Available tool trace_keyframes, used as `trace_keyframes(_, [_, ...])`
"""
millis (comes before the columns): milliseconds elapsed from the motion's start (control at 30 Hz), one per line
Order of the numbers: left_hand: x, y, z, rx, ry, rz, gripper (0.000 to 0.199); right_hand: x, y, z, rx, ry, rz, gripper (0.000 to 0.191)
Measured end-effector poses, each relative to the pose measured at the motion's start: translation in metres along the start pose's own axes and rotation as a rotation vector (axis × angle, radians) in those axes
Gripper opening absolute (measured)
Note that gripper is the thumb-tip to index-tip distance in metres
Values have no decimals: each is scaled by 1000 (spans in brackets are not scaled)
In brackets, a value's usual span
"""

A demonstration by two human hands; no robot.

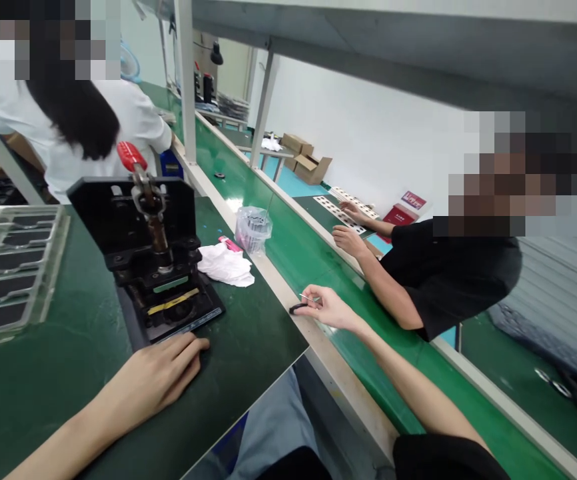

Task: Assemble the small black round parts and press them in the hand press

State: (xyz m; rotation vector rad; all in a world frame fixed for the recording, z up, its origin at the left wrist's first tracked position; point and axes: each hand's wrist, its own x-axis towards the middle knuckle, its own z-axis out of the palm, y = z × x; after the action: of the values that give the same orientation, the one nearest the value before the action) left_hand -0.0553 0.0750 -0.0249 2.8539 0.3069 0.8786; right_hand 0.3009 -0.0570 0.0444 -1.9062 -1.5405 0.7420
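- Head view: dark green bench mat point(53, 393), near left, its corner ending at a beige conveyor rail.
- Green conveyor belt point(298, 257), running from near right to far left between beige rails.
- Co-worker in black T-shirt point(448, 273), right, across the belt, both hands resting on a far green mat; co-worker in white shirt point(108, 127), far left.
- Black metal hand press point(151, 250), red-gripped lever, yellow strip at its base, on the near mat.
- Clear plastic tray point(11, 267) of dark rectangular pieces, left of the press.
- Left hand point(168, 365): flat, fingers together, on the mat, touching the press base.
- Right hand point(331, 308): above the rail, thumb and fingers pinching the tool below.
- Crumpled white cloth point(224, 265), just right of the press.
- Clear plastic cup point(252, 230), just beyond the cloth.
- Slim black-gripped, metal-tipped tool point(297, 308), in the right hand, over the rail.
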Motion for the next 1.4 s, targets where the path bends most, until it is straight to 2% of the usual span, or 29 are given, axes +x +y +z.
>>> trace_keyframes(100, [-1, -1, 1, -56, -10, -38, 26, -9, -22, 8, -9, 54, -126, 35])
trace_keyframes(200, [3, 2, -3, -145, -7, -120, 23, -13, -41, 38, -45, 80, -274, 27])
trace_keyframes(333, [10, 8, -13, -264, -25, -202, 33, -5, -51, 80, -344, -33, -656, 17])
trace_keyframes(433, [15, 13, -22, -286, -68, -160, 42, 0, -53, 87, -499, -100, -806, 22])
trace_keyframes(500, [18, 19, -27, -279, -123, -113, 47, -2, -52, 82, -487, -113, -808, 23])
trace_keyframes(567, [20, 25, -29, -272, -170, -103, 51, -8, -49, 74, -374, -86, -755, 24])
trace_keyframes(700, [21, 33, -25, -274, -235, -128, 53, -15, -43, 61, -52, 151, -486, 22])
trace_keyframes(800, [20, 37, -20, -299, -237, -150, 46, -12, -46, 57, 96, 195, -376, 26])
trace_keyframes(967, [18, 44, -13, -331, -165, -205, 47, 3, -69, 66, 188, 225, -469, 27])
trace_keyframes(1067, [19, 46, -11, -332, -143, -202, 54, 21, -83, 81, 313, 201, -448, 31])
trace_keyframes(1167, [20, 45, -11, -351, -176, -147, 61, 47, -93, 101, 407, 166, -482, 34])
trace_keyframes(1300, [20, 45, -8, -326, -249, -105, 60, 76, -97, 123, 367, 109, -558, 31])
trace_keyframes(1400, [20, 46, -5, -317, -224, -112, 54, 84, -95, 131, 299, 142, -620, 28])
